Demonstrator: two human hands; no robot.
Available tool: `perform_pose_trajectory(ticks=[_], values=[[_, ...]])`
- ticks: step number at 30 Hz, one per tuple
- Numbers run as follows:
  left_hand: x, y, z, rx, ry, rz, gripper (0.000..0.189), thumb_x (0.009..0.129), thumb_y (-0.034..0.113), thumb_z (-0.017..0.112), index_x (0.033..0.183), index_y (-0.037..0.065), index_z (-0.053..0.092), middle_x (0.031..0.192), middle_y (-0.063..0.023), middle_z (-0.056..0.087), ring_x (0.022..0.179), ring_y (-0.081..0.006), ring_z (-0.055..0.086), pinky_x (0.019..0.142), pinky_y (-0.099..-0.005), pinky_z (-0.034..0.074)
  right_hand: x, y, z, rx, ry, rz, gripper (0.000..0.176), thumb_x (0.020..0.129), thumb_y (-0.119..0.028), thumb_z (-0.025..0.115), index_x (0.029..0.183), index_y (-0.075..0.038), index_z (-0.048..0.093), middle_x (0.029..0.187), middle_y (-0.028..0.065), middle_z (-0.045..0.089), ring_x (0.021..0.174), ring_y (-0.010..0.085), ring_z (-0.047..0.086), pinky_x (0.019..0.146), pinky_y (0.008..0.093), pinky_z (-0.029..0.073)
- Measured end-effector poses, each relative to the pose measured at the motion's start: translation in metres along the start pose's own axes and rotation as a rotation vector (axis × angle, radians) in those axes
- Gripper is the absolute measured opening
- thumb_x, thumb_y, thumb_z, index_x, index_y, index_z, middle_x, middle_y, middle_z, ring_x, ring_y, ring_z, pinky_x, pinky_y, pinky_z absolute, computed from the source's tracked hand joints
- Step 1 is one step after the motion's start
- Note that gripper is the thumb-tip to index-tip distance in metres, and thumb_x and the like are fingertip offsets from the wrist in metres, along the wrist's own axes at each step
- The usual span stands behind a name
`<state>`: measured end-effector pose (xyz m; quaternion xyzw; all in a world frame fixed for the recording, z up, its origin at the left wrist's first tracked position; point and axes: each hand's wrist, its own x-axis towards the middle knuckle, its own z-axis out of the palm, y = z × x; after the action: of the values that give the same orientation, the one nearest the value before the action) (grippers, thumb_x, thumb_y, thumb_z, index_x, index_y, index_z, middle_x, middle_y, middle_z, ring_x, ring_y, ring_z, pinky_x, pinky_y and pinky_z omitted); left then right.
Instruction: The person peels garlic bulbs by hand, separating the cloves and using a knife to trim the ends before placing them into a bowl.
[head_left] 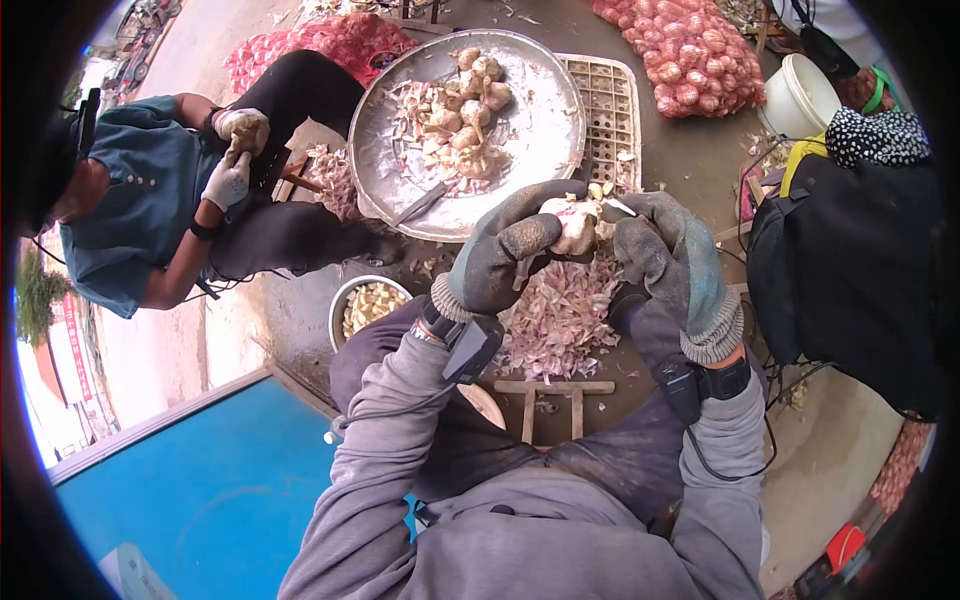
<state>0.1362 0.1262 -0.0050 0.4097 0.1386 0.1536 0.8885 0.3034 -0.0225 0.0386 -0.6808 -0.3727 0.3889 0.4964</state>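
My left hand (505, 245), in a dark, dirty work glove, is closed around a garlic bulb (573, 230) with its top partly broken open. My right hand (682, 255), gloved in grey and teal, is curled close beside the bulb. From its fingers a short pale blade (621, 207) of a small knife points toward the garlic; its handle is hidden. Beyond my hands stands a large round metal tray (545, 110) bearing several garlic bulbs (470, 115), loose cloves and skins. A dark-handled knife (420, 203) lies at its near edge.
Garlic skins (560, 325) heap on the ground below my hands. A bowl of peeled cloves (372, 305) stands left. A co-worker (150, 200) in white gloves sits left. Red net sacks (685, 55), a plastic crate (610, 100), a white bucket (803, 95) and a black bag (850, 270) surround me.
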Motion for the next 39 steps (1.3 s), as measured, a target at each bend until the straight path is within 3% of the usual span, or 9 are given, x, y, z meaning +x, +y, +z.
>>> perform_pose_trajectory(ticks=[5, 7, 8, 12, 18, 24, 29, 35, 39], values=[[0.002, 0.005, -0.008, 0.113, 0.027, 0.003, 0.065, 0.096, 0.033, 0.063, 0.143, -0.008, 0.047, 0.122, -0.0173, 0.063, 0.109, -0.0258, 0.064, 0.099, -0.0425, 0.052, 0.000, 0.014, -0.004, -0.116, -0.127, -0.077, 0.030, 0.102, -0.027, 0.059, 0.109, 0.001, 0.069, 0.093, 0.0142, 0.071, 0.084, 0.0268, 0.069, 0.078, 0.0363, 0.054], [0.002, 0.003, -0.008, 0.099, -0.002, 0.038, 0.064, 0.097, 0.034, 0.062, 0.143, -0.008, 0.047, 0.121, -0.0171, 0.064, 0.109, -0.0251, 0.064, 0.098, -0.0410, 0.053, 0.000, 0.014, -0.003, -0.112, -0.115, -0.041, 0.030, 0.103, -0.027, 0.059, 0.107, 0.001, 0.069, 0.091, 0.0148, 0.071, 0.083, 0.0277, 0.069, 0.078, 0.0366, 0.054], [0.001, 0.007, -0.008, 0.073, -0.047, 0.016, 0.051, 0.101, 0.022, 0.056, 0.143, -0.007, 0.046, 0.116, -0.0118, 0.064, 0.109, -0.0174, 0.060, 0.101, -0.0334, 0.046, 0.000, 0.014, -0.003, -0.109, -0.106, -0.012, 0.031, 0.103, -0.027, 0.058, 0.105, 0.002, 0.069, 0.089, 0.0154, 0.070, 0.082, 0.0285, 0.069, 0.077, 0.0368, 0.054], [0.001, 0.013, -0.003, 0.129, -0.102, -0.024, 0.053, 0.101, 0.023, 0.057, 0.143, -0.006, 0.047, 0.120, -0.0124, 0.064, 0.110, -0.0178, 0.061, 0.101, -0.0329, 0.046, 0.001, 0.014, -0.006, -0.230, -0.082, -0.094, 0.031, 0.103, -0.027, 0.058, 0.105, 0.002, 0.068, 0.086, 0.0155, 0.070, 0.078, 0.0288, 0.067, 0.075, 0.0367, 0.053], [0.000, 0.004, -0.005, 0.055, -0.068, -0.037, 0.055, 0.101, 0.030, 0.060, 0.142, -0.005, 0.051, 0.123, -0.0112, 0.064, 0.111, -0.0164, 0.060, 0.100, -0.0319, 0.047, 0.000, 0.025, -0.006, -0.116, -0.147, -0.033, 0.028, 0.103, -0.026, 0.059, 0.106, 0.001, 0.068, 0.085, 0.0141, 0.070, 0.074, 0.0215, 0.065, 0.074, 0.0359, 0.054], [0.003, 0.000, -0.018, 0.231, -0.149, -0.038, 0.052, 0.102, 0.033, 0.058, 0.138, -0.005, 0.056, 0.122, -0.0117, 0.066, 0.111, -0.0162, 0.062, 0.098, -0.0317, 0.049, 0.003, 0.011, -0.005, -0.142, -0.208, -0.025, 0.030, 0.104, -0.027, 0.060, 0.108, 0.001, 0.071, 0.081, 0.0093, 0.070, 0.073, 0.0126, 0.060, 0.072, 0.0307, 0.053], [0.002, -0.003, -0.019, 0.157, -0.154, -0.063, 0.051, 0.104, 0.034, 0.056, 0.138, -0.004, 0.057, 0.121, -0.0112, 0.067, 0.109, -0.0151, 0.063, 0.096, -0.0305, 0.050, 0.005, 0.010, -0.001, 0.110, -0.228, 0.161, 0.029, 0.103, -0.027, 0.062, 0.109, -0.001, 0.073, 0.077, -0.0001, 0.068, 0.069, 0.0065, 0.058, 0.061, 0.0261, 0.049], [0.003, -0.006, -0.018, 0.143, -0.152, -0.010, 0.049, 0.103, 0.031, 0.057, 0.138, -0.004, 0.056, 0.121, -0.0109, 0.067, 0.109, -0.0154, 0.063, 0.095, -0.0317, 0.051, 0.000, 0.015, -0.006, 0.403, -0.237, 0.340, 0.028, 0.103, -0.025, 0.064, 0.109, 0.000, 0.072, 0.074, -0.0017, 0.062, 0.066, 0.0035, 0.054, 0.052, 0.0201, 0.041], [0.005, -0.005, -0.017, 0.082, -0.189, -0.062, 0.047, 0.103, 0.031, 0.057, 0.137, -0.003, 0.058, 0.123, -0.0104, 0.066, 0.109, -0.0152, 0.062, 0.095, -0.0319, 0.050, -0.002, 0.009, -0.008, 0.202, -0.241, 0.347, 0.026, 0.102, -0.022, 0.064, 0.111, 0.002, 0.070, 0.082, -0.0009, 0.064, 0.066, 0.0048, 0.055, 0.053, 0.0200, 0.042]])
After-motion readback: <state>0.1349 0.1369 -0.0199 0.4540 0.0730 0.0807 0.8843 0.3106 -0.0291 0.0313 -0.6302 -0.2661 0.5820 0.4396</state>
